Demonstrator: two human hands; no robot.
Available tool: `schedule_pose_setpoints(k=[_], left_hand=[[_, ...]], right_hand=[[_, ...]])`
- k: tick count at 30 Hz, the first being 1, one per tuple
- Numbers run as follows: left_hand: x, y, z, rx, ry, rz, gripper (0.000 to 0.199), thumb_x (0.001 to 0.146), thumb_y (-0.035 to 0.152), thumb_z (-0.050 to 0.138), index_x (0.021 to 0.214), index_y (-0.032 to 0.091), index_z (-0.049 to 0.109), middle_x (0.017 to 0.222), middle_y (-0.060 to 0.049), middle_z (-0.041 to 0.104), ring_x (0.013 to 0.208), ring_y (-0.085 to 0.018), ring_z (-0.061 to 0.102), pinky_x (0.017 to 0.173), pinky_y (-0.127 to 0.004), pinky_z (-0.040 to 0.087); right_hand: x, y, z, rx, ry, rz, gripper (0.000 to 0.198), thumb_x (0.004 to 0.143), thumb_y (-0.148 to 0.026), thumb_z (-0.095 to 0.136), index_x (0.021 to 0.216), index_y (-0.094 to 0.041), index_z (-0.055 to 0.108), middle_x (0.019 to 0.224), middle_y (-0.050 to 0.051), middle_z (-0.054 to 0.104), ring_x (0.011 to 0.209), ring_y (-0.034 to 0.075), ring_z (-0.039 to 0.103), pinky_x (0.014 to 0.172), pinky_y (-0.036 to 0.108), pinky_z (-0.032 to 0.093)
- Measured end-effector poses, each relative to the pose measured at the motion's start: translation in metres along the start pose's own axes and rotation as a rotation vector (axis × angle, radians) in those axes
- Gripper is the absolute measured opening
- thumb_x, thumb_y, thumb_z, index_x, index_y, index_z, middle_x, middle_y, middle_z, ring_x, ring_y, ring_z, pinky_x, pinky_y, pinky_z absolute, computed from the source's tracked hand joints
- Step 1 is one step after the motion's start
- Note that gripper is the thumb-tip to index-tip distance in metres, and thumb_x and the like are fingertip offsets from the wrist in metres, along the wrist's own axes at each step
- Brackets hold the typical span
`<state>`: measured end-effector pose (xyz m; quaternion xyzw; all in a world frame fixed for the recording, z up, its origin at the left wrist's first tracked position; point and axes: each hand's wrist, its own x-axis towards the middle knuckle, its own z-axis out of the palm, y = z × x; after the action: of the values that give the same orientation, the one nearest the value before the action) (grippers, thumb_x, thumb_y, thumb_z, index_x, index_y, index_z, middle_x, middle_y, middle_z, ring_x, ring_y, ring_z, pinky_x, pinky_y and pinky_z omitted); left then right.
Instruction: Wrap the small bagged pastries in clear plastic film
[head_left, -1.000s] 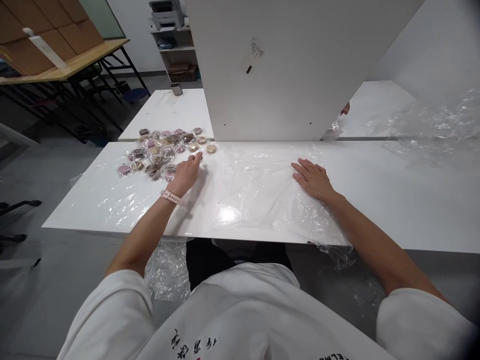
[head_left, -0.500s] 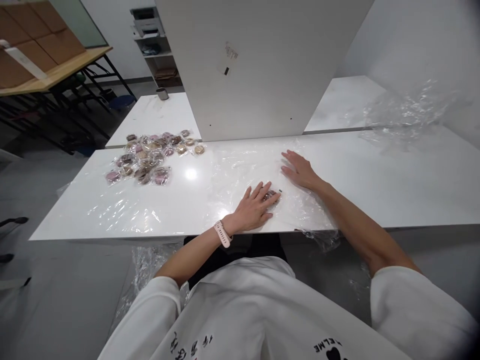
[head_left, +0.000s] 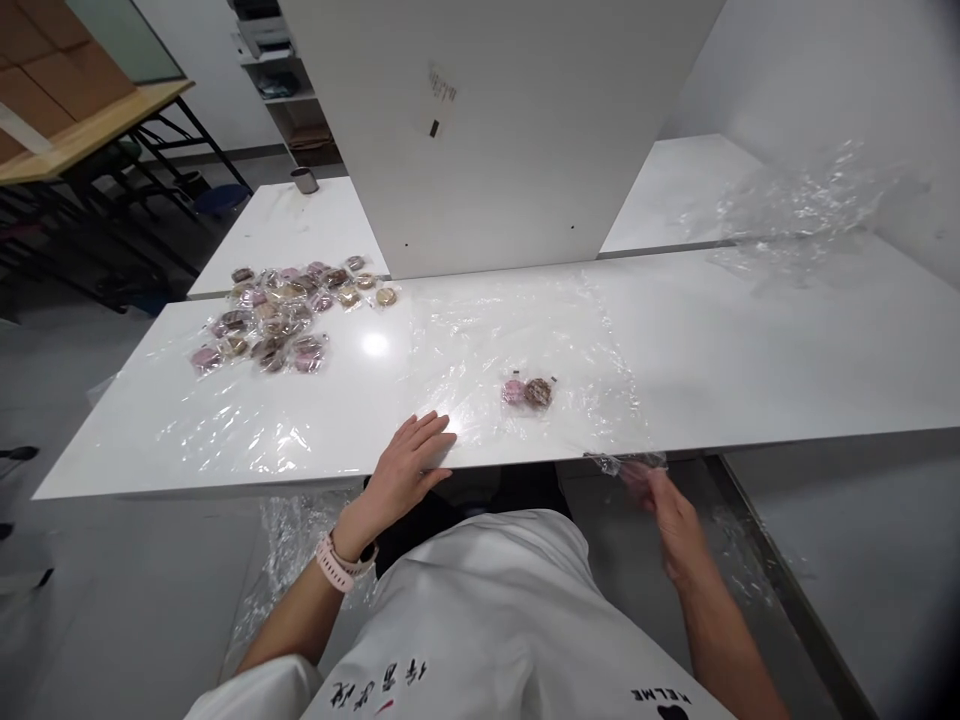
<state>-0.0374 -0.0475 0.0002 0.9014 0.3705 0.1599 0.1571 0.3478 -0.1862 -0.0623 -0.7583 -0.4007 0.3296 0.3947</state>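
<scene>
My left hand [head_left: 416,460] lies open on the white table's front edge, palm down, at the near left of a clear plastic sheet [head_left: 517,320]. Two small wrapped round pieces that look like cookies rest on that sheet, side by side: a pink one [head_left: 513,391] and a brown one [head_left: 538,393]. Neither hand touches them. At the front edge to the right, my right hand [head_left: 671,515] is closed on the sheet's overhanging near corner. Its fingertips are blurred and partly seen through the plastic.
Several wrapped cookies [head_left: 274,318] in pink, brown and tan lie heaped on the table's left. Crumpled clear plastic [head_left: 810,215] sits at the back right. A tall white panel [head_left: 487,140] stands behind the table. More plastic film [head_left: 289,540] hangs below the front edge.
My left hand has lifted off the cookies and shifted left, uncovering both. My right hand has come from the sheet's far right down to its near right corner and taken hold there.
</scene>
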Motion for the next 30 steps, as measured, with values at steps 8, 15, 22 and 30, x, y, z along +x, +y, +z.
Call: schedule_pose_setpoints(k=[8,15,22,30], left_hand=[[0.011,0.005,-0.030,-0.162,0.040,-0.073,0.024,0.099,0.038,0.059,0.118,0.024,0.065,0.133,-0.010,0.067,0.126,-0.025,0.062,0.104,-0.048,0.054],[0.066,0.075,-0.027,-0.320,0.176,0.143,0.022,0.102,0.035,0.053,0.117,0.023,0.064,0.134,-0.012,0.066,0.127,-0.024,0.061,0.106,-0.045,0.054],[0.093,0.071,0.033,-0.150,0.087,0.072,0.058,0.095,0.034,0.062,0.147,0.019,0.040,0.156,-0.020,0.044,0.152,-0.034,0.034,0.122,-0.060,0.034],[0.088,0.038,0.031,-0.204,0.029,0.105,0.077,0.088,0.011,0.048,0.158,0.020,0.019,0.156,-0.018,0.044,0.147,-0.029,0.041,0.117,-0.053,0.042]], right_hand=[[0.042,-0.094,-0.047,0.137,-0.185,-0.196,0.037,0.086,-0.065,0.064,0.070,-0.033,0.072,0.084,0.004,0.073,0.084,0.028,0.070,0.079,0.049,0.062],[0.120,-0.209,0.004,0.016,-0.607,-0.526,0.042,0.091,-0.067,0.057,0.091,-0.029,0.075,0.105,0.003,0.075,0.108,0.029,0.066,0.104,0.050,0.052],[0.160,-0.211,0.086,-0.131,-0.961,-0.458,0.062,0.096,-0.073,0.041,0.122,-0.027,0.073,0.125,0.005,0.073,0.117,0.027,0.067,0.103,0.046,0.053],[0.133,-0.164,0.040,-0.219,-0.398,-0.693,0.046,0.098,-0.060,0.048,0.131,-0.034,0.068,0.136,0.003,0.067,0.131,0.029,0.057,0.106,0.050,0.051]])
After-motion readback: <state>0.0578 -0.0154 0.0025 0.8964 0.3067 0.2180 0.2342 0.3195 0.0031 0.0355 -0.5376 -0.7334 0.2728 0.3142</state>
